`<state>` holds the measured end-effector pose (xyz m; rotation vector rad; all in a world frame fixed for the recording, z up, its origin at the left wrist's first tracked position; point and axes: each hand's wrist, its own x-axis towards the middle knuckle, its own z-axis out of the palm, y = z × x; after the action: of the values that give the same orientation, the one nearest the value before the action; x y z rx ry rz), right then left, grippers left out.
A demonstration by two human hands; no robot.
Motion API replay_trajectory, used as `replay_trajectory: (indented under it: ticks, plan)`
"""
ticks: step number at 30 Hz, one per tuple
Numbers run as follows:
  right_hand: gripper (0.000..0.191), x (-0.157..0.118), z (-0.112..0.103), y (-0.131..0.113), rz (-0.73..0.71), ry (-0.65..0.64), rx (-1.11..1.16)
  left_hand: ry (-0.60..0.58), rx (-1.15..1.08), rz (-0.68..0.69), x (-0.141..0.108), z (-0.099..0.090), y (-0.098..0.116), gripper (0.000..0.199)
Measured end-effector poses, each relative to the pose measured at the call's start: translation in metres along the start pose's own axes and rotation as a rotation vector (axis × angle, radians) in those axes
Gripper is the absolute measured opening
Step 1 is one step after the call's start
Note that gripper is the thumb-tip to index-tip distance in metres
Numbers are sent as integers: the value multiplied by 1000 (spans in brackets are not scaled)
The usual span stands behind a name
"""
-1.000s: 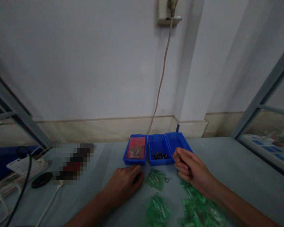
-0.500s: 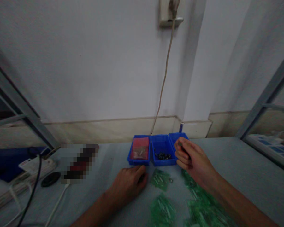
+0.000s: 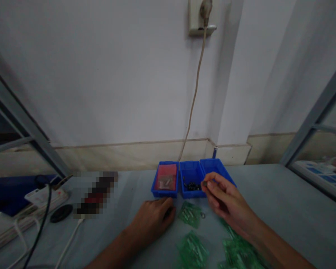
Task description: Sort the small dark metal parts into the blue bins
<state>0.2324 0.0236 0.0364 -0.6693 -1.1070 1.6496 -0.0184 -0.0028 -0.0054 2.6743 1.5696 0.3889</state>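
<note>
My right hand (image 3: 225, 196) is raised over the front of the blue bins, thumb and fingers pinching a small dark metal part (image 3: 204, 184). My left hand (image 3: 155, 216) rests on the table with curled fingers, just in front of the left blue bin (image 3: 154, 194), and its grip is hidden. That bin contains a pink sheet and a clear bag (image 3: 166, 182) of small parts. Small dark metal pieces (image 3: 192, 186) lie in the middle blue bin (image 3: 189, 171). Between my hands are a green bag of metal pins (image 3: 189, 214) and a small ring (image 3: 203, 215).
Another green bag (image 3: 192, 250) lies nearer, and a pile of green bags (image 3: 240, 250) sits under my right forearm. The right blue bin (image 3: 217, 168) stands behind my right hand. At left are a power strip (image 3: 49, 203), cables and a black disc (image 3: 61, 213).
My right hand has moved slightly left and down, bringing the small part lower beside the middle bin. More of the right bin shows. The left hand stays almost still.
</note>
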Motion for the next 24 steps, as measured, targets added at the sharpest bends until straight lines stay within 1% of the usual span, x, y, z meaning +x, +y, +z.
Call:
replay_trajectory:
  ticks: [5,9,13,17,24]
  plan:
    - [21,2,-3,9,-16,-40,-86,19,7,2,0,1,0,11]
    - [22,2,-6,12,-17,-33,-77,13,-7,-13,0,0,1,10]
    - [23,1,-5,11,39,-25,-13,11,-5,-13,0,1,0,11]
    - [22,0,-4,9,98,-33,99,1,18,-10,0,2,-1,11]
    - [41,3,-7,8,167,-90,290,-6,27,-14,-1,2,-1,12]
